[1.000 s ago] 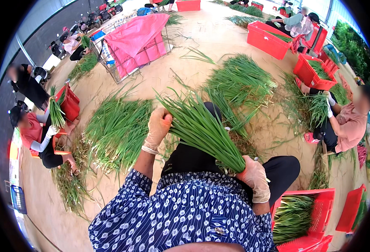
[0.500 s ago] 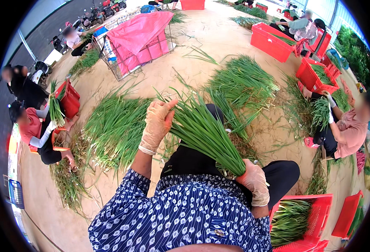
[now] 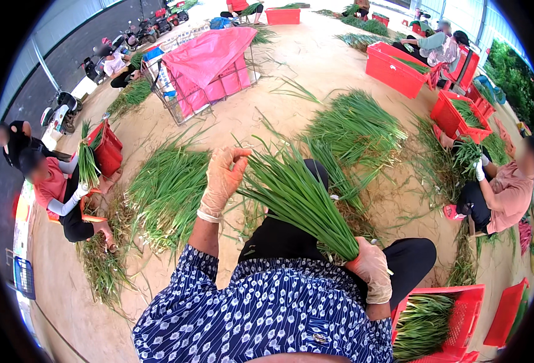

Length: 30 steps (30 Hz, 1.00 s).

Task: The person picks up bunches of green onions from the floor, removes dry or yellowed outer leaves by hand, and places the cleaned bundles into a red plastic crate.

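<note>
My right hand [image 3: 373, 273], in a clear thin glove, grips a thick bunch of garlic chives [image 3: 309, 199] by its pale stem ends, above my lap. The green leaves fan out up and to the left. Beside the leaf tips is my left hand [image 3: 223, 181], gloved the same way, raised with its fingers bent toward the thumb. Whether a thin leaf lies in that pinch is too small to make out. Loose chives form a pile [image 3: 167, 193] on the ground at left, and another pile [image 3: 358, 124] lies ahead to the right.
At my right hip stands a red crate [image 3: 465, 314] holding chives. A pink-covered wire frame [image 3: 209, 69] stands ahead. Co-workers with chives sit at left [image 3: 61, 187] and right [image 3: 500, 187], near red crates. Trimmings litter the floor around several spots.
My left hand's fingers have curled in closer to the thumb. The bunch stays in my right hand. The whole view has shifted slightly.
</note>
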### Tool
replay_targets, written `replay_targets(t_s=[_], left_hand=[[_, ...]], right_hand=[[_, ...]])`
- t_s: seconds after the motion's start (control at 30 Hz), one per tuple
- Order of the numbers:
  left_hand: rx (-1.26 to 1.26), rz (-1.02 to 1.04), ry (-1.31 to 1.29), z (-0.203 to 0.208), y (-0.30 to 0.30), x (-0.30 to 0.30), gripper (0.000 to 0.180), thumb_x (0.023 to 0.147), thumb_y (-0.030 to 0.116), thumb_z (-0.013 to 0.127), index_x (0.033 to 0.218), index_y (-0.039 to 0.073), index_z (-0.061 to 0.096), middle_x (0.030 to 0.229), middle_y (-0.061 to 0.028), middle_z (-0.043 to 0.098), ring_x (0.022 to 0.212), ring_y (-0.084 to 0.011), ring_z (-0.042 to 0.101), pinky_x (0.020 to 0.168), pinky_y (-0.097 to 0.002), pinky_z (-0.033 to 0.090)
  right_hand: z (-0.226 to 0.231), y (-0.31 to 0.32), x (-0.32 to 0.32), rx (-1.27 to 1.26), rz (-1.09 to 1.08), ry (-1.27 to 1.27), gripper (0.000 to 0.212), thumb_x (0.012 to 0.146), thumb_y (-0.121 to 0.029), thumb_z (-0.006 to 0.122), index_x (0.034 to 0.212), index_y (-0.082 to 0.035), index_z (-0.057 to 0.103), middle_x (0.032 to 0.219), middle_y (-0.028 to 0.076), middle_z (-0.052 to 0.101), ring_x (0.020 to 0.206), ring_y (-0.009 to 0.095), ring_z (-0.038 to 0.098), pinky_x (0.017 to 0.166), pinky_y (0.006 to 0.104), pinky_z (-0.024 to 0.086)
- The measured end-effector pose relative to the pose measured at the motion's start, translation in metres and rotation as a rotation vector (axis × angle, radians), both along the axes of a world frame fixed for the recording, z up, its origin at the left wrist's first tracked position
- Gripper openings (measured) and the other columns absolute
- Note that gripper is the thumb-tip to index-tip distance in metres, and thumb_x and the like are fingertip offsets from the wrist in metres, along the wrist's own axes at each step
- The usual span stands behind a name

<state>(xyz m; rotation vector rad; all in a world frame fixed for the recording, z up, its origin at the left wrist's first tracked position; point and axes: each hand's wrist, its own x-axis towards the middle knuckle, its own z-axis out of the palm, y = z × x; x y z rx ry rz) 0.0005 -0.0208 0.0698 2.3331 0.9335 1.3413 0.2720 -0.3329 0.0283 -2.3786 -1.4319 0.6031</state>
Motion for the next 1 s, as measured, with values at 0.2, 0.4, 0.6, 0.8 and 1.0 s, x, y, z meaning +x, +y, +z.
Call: replay_targets(t_s=[0.2, 0.4, 0.6, 0.8, 1.0], left_hand=[[0.153, -0.105, 0.247, -0.019, -0.009, 0.007, 0.018, 0.078, -0.001, 0.070, 0.093, 0.009, 0.073, 0.077, -0.0072, 0.058, 0.082, -0.0254, 0.058, 0.081, -0.0372, 0.048], [-0.197, -0.008, -0.106, -0.029, 0.011, 0.019, 0.009, 0.091, 0.013, 0.066, 0.090, 0.007, 0.074, 0.079, -0.0086, 0.066, 0.078, -0.0272, 0.062, 0.071, -0.0380, 0.048], [0.023, 0.132, 0.042, -0.027, 0.059, 0.015, 0.014, 0.090, 0.017, 0.070, 0.095, 0.007, 0.078, 0.081, -0.0134, 0.070, 0.076, -0.0310, 0.065, 0.072, -0.0387, 0.051], [-0.029, 0.046, 0.194, -0.052, 0.074, 0.012, 0.034, 0.083, -0.001, 0.063, 0.109, 0.016, 0.076, 0.078, -0.0121, 0.068, 0.078, -0.0332, 0.064, 0.074, -0.0429, 0.052], [0.060, 0.003, 0.288, -0.041, 0.060, 0.023, 0.029, 0.079, -0.004, 0.058, 0.091, 0.015, 0.077, 0.074, -0.0097, 0.066, 0.078, -0.0327, 0.064, 0.075, -0.0445, 0.051]], right_hand=[[0.004, 0.008, -0.003, -0.035, 0.017, -0.007, 0.046, 0.079, -0.040, 0.077, 0.112, -0.010, 0.065, 0.094, 0.020, 0.073, 0.092, 0.039, 0.070, 0.079, 0.0490, 0.054], [0.011, -0.003, -0.004, -0.065, -0.017, -0.010, 0.049, 0.078, -0.039, 0.079, 0.115, -0.011, 0.063, 0.100, 0.019, 0.073, 0.096, 0.040, 0.070, 0.082, 0.0487, 0.055], [0.014, -0.001, -0.007, -0.106, -0.020, -0.010, 0.049, 0.078, -0.039, 0.078, 0.116, -0.011, 0.063, 0.102, 0.019, 0.073, 0.098, 0.040, 0.069, 0.083, 0.0483, 0.054], [0.011, -0.001, -0.006, -0.051, -0.011, -0.012, 0.049, 0.078, -0.038, 0.079, 0.115, -0.011, 0.063, 0.098, 0.019, 0.073, 0.096, 0.040, 0.070, 0.082, 0.0482, 0.055], [0.013, -0.001, -0.006, -0.072, -0.011, -0.009, 0.050, 0.077, -0.038, 0.081, 0.115, -0.011, 0.063, 0.097, 0.019, 0.073, 0.095, 0.039, 0.070, 0.081, 0.0481, 0.055]])
